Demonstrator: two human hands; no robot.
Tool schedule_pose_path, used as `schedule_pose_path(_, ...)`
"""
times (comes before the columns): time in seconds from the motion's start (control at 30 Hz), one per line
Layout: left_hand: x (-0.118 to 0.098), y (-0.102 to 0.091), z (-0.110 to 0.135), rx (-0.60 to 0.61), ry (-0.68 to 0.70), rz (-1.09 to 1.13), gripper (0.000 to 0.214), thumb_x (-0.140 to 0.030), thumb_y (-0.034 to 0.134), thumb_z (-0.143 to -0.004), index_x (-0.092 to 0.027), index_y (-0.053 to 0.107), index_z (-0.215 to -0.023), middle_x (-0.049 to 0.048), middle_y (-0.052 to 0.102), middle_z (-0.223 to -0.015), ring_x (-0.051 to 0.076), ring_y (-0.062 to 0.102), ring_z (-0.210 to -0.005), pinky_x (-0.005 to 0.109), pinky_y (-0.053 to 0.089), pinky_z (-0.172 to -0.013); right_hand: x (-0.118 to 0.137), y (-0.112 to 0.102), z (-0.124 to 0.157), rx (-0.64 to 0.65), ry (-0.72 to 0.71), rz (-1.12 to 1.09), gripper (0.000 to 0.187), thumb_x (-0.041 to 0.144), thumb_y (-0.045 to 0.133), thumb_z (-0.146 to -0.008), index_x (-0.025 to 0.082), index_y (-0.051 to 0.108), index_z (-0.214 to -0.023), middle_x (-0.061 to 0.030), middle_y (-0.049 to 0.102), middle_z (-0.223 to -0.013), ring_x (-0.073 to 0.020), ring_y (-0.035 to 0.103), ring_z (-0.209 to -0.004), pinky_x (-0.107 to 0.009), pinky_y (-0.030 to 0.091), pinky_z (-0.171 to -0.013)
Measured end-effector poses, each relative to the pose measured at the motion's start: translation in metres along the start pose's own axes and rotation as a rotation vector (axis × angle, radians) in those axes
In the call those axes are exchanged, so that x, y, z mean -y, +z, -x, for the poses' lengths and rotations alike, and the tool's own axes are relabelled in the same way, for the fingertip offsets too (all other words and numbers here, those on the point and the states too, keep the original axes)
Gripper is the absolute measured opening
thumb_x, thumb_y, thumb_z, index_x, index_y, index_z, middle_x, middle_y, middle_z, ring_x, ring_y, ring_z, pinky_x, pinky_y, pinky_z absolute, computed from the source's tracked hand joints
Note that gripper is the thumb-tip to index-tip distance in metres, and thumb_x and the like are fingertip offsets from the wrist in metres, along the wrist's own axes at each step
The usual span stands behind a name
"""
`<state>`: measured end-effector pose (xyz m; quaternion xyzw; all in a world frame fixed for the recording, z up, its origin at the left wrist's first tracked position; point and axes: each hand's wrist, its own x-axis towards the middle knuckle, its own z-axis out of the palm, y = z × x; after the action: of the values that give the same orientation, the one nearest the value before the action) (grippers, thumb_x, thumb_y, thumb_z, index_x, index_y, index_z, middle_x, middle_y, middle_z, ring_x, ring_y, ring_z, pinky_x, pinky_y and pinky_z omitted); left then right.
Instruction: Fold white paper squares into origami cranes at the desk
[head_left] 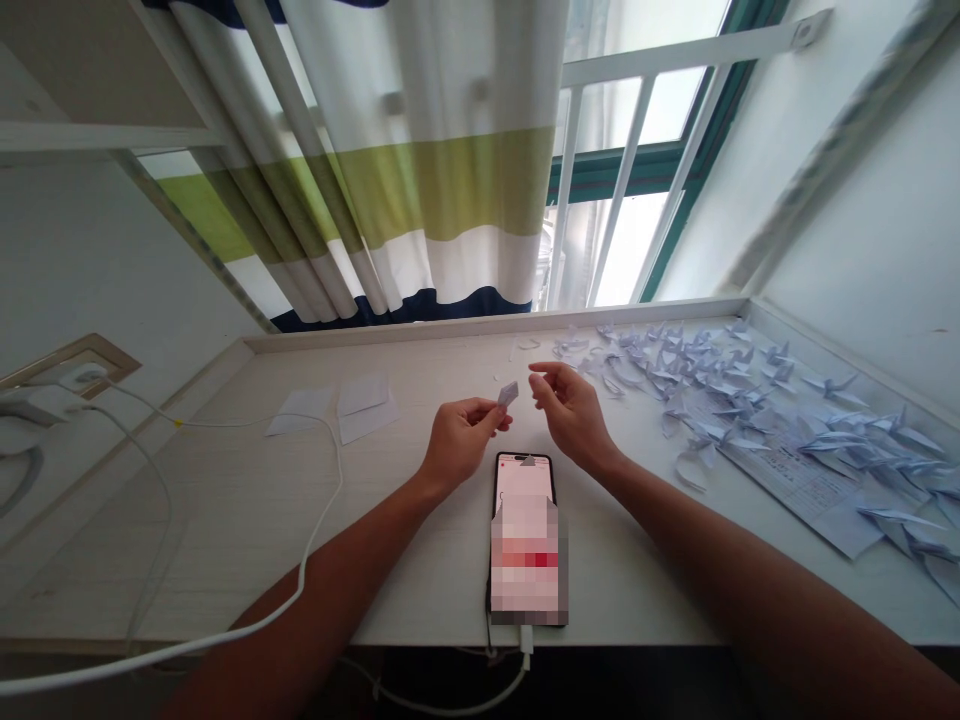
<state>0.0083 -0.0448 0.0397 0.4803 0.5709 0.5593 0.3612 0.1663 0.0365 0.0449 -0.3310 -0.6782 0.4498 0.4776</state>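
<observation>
Pinched between the thumb and fingers of my left hand (461, 440) is a small folded piece of white paper (508, 393), its pointed end up. My right hand (571, 412) hovers just to the right of it, not touching. Its index finger is bent forward with the thumb a little apart below, and I see nothing held there. Below both hands a phone (525, 510) lies on the desk, its screen lit and partly blurred, with a charging cable plugged into its lower end.
Many folded paper cranes (675, 360) cover the desk's right side, some on a printed sheet (817, 490). Flat paper squares (367, 408) lie at left. A white cable (337, 470) runs from the wall socket (90, 372) across my left forearm. A curtain (450, 180) hangs behind the desk's raised edge.
</observation>
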Motion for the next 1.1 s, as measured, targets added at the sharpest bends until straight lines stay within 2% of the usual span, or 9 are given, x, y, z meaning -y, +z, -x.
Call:
schedule_pose_path(0.07, 0.002, -0.001, 0.001, -0.103, 0.123, -0.126, 0.025, -0.042, 0.073, -0.086, -0.02, 0.081, -0.095, 0.0083, 0.08, -0.089, 0.023, 0.074, -0.08, 0.035, 0.055, -0.076, 0.005, -0.001, 0.003, 0.023, -0.024, 0.008, 0.04, 0.053, 0.06, -0.095, 0.019, 0.065, -0.115, 0.0048, 0.053, -0.061, -0.0129, 0.053, -0.053, -0.027, 0.051, -0.051)
schedule_pose_path(0.13, 0.004, -0.002, 0.002, -0.159, 0.211, -0.216, 0.023, -0.039, 0.073, -0.087, -0.023, 0.082, -0.1, 0.0081, 0.08, -0.096, 0.024, 0.073, -0.081, 0.036, 0.054, -0.078, 0.009, -0.001, 0.007, 0.128, -0.036, -0.045, 0.042, 0.051, 0.064, -0.092, 0.021, 0.062, -0.121, 0.0038, 0.058, -0.067, -0.013, 0.057, -0.055, -0.027, 0.053, -0.05)
schedule_pose_path(0.23, 0.005, -0.004, 0.003, -0.179, 0.277, -0.254, 0.021, -0.037, 0.076, -0.084, -0.027, 0.081, -0.101, 0.0086, 0.08, -0.102, 0.026, 0.073, -0.088, 0.037, 0.054, -0.082, 0.012, 0.003, 0.01, 0.197, -0.071, -0.089, 0.043, 0.047, 0.073, -0.087, 0.022, 0.061, -0.12, -0.0019, 0.069, -0.085, -0.0164, 0.068, -0.071, -0.034, 0.062, -0.068)
schedule_pose_path(0.37, 0.001, -0.004, 0.004, -0.125, 0.305, -0.181, 0.029, -0.036, 0.079, -0.08, -0.026, 0.079, -0.107, 0.0084, 0.078, -0.11, 0.026, 0.072, -0.097, 0.038, 0.057, -0.085, 0.008, 0.004, 0.008, 0.189, -0.075, -0.131, 0.036, 0.045, 0.072, -0.088, 0.022, 0.064, -0.115, -0.0046, 0.073, -0.091, -0.0203, 0.073, -0.084, -0.042, 0.064, -0.082)
schedule_pose_path(0.57, -0.002, -0.003, -0.001, -0.062, 0.168, 0.031, 0.028, -0.041, 0.077, -0.083, -0.018, 0.075, -0.099, 0.0082, 0.077, -0.096, 0.022, 0.073, -0.087, 0.036, 0.061, -0.074, 0.004, -0.002, 0.004, 0.216, -0.099, -0.097, 0.032, 0.037, 0.07, -0.09, 0.024, 0.065, -0.118, -0.0046, 0.075, -0.094, -0.0208, 0.073, -0.087, -0.044, 0.063, -0.086)
schedule_pose_path(0.67, -0.001, -0.003, -0.004, -0.041, 0.119, 0.126, 0.033, -0.04, 0.082, -0.078, -0.016, 0.071, -0.098, 0.0067, 0.075, -0.09, 0.02, 0.073, -0.08, 0.034, 0.061, -0.071, 0.005, -0.003, 0.004, 0.176, -0.2, 0.04, 0.026, 0.031, 0.068, -0.091, 0.025, 0.068, -0.117, -0.0054, 0.074, -0.1, -0.0213, 0.072, -0.091, -0.043, 0.062, -0.084)
schedule_pose_path(0.8, -0.001, -0.002, -0.003, -0.031, 0.094, 0.163, 0.04, -0.039, 0.082, -0.079, -0.016, 0.07, -0.109, 0.0047, 0.075, -0.084, 0.017, 0.073, -0.075, 0.034, 0.06, -0.076, 0.008, -0.004, 0.005, 0.168, -0.33, 0.19, 0.02, 0.025, 0.061, -0.093, 0.026, 0.073, -0.109, -0.0072, 0.073, -0.105, -0.0223, 0.07, -0.093, -0.042, 0.063, -0.08)
schedule_pose_path(0.97, -0.003, 0.0, -0.001, -0.068, 0.059, 0.203, 0.057, -0.043, 0.084, -0.076, -0.018, 0.066, -0.124, 0.0037, 0.073, -0.089, 0.019, 0.075, -0.073, 0.036, 0.062, -0.075, 0.013, -0.001, 0.006, 0.215, -0.225, 0.123, 0.019, 0.029, 0.065, -0.092, 0.024, 0.072, -0.109, -0.0082, 0.074, -0.113, -0.0237, 0.071, -0.104, -0.043, 0.063, -0.087)
schedule_pose_path(1.1, -0.004, 0.001, 0.0, 0.003, 0.004, 0.208, 0.058, -0.044, 0.083, -0.077, -0.02, 0.066, -0.126, 0.0064, 0.072, -0.1, 0.02, 0.076, -0.075, 0.038, 0.064, -0.076, 0.012, 0.0, 0.006, 0.232, -0.139, 0.091, 0.018, 0.038, 0.071, -0.089, 0.021, 0.07, -0.095, -0.0091, 0.075, -0.11, -0.0239, 0.072, -0.1, -0.043, 0.064, -0.084)
